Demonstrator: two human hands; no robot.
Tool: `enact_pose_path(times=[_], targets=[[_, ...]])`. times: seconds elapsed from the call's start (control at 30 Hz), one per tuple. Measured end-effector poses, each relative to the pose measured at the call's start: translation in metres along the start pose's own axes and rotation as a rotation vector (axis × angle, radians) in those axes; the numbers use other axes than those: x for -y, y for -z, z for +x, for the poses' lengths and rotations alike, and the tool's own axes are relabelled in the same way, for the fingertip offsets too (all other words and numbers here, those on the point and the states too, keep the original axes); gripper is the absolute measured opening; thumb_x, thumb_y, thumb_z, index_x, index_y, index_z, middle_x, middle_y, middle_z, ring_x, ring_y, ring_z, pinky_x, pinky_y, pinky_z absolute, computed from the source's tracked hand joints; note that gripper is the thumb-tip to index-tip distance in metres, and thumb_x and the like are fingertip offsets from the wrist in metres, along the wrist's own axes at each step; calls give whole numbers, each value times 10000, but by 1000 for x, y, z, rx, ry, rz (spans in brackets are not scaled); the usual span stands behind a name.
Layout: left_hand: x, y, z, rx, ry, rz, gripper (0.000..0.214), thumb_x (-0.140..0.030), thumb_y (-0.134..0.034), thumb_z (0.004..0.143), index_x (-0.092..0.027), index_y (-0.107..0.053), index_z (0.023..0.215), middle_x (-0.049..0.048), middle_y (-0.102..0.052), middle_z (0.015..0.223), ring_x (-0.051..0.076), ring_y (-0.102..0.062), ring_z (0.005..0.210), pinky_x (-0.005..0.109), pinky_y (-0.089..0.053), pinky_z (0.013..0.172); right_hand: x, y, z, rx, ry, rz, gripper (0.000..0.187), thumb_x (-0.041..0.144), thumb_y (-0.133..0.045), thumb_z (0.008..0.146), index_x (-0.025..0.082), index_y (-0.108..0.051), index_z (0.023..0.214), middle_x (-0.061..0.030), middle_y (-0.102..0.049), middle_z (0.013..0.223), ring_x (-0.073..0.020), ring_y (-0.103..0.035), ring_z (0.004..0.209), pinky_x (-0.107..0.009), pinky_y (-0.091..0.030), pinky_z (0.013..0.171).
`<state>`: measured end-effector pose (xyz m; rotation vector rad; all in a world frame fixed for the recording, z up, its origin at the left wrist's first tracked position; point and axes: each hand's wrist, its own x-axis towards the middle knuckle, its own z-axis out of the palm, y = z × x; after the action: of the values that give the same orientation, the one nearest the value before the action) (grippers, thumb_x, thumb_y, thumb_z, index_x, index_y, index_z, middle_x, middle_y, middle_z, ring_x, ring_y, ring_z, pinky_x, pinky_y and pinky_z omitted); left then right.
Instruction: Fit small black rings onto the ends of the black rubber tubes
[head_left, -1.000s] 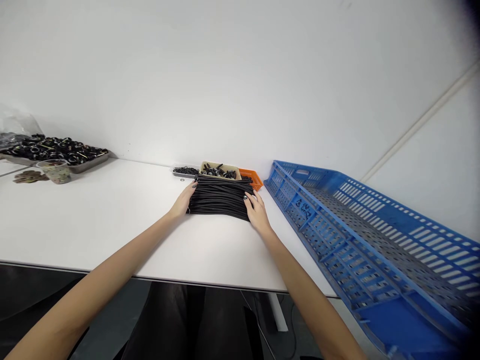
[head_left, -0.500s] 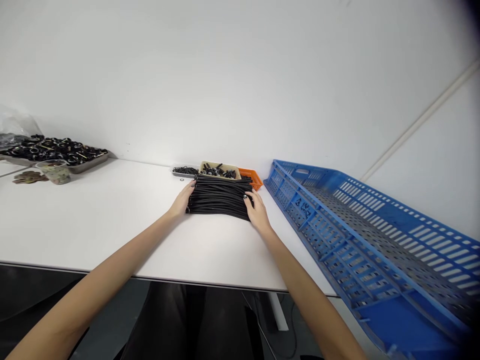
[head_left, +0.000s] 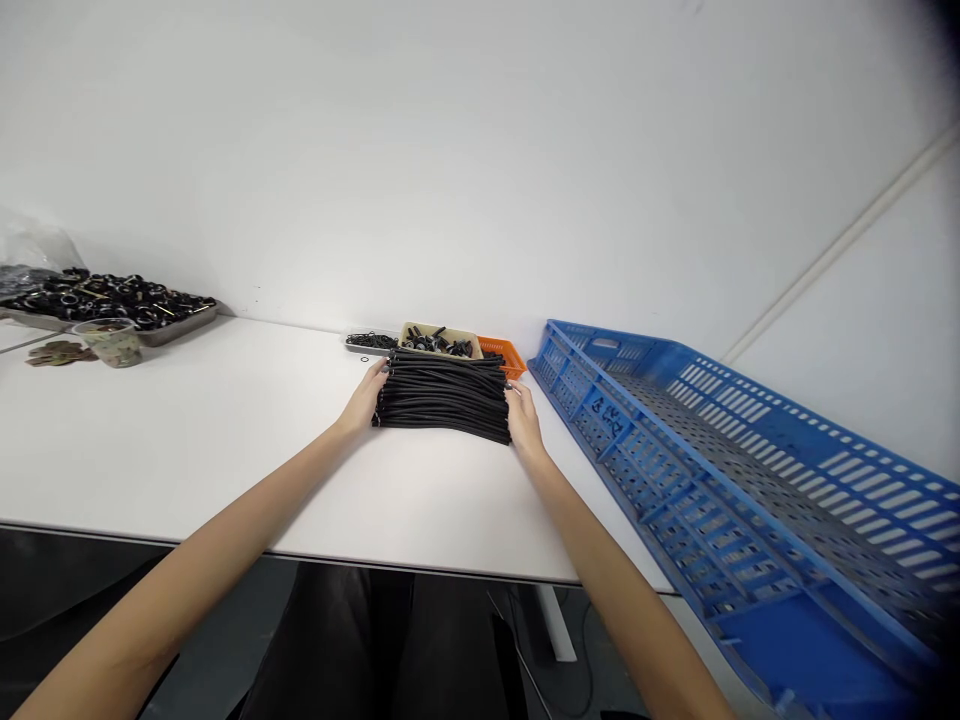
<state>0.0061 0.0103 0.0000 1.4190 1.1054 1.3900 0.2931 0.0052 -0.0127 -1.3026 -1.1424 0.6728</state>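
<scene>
A stack of black rubber tubes point(head_left: 442, 400) lies crosswise on the white table point(head_left: 187, 430), near its back edge. My left hand point(head_left: 366, 400) rests against the stack's left end, fingers stretched along the tube ends. At the right end, my right hand point(head_left: 523, 422) presses flat against the tube ends with its fingers extended. Neither hand wraps around the tubes; the stack sits squeezed between the two.
Behind the stack stand a small metal tray of black rings point(head_left: 369, 342), a beige tray of black parts point(head_left: 439, 340) and an orange basket point(head_left: 504, 352). A long blue slotted crate point(head_left: 750, 480) lies at the right. Far left: a metal tray of black rings point(head_left: 112, 295), a plastic cup point(head_left: 112, 342).
My right hand has slid off the top of the stack to its right end, and the tube ends there look more even. The left hand has stayed at the left end.
</scene>
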Motion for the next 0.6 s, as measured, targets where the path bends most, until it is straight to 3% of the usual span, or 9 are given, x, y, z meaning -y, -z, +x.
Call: enact_pose_path(times=[0.27,0.43,0.6], targets=[[-4,0,-1,-9,7,3,562,-510,-410,897,-253,-474,1393,19,-384,1540,253,-281,1450,420,-192,1216,-3,-1,2,-20,-40,49,485,575,-535,760,263,-593,1127,-14,-659,1131,-242,-577,1115,-377,-404,1006],[-1,2,1,-10,5,33,571,-513,-394,903,-262,-452,1413,7,-341,1563,258,-271,1455,425,-184,1218,-5,1,6,-79,-51,55,461,561,-517,769,263,-599,1112,-10,-627,1209,-229,-540,1175,-368,-355,1063],[0,1,1,0,4,27,560,-527,-389,907,-290,-453,1409,-4,-354,1557,244,-289,1448,425,-186,1217,-4,0,7,-40,-83,106,446,541,-519,789,265,-601,1130,-7,-611,1250,-220,-536,1184,-359,-353,1078]])
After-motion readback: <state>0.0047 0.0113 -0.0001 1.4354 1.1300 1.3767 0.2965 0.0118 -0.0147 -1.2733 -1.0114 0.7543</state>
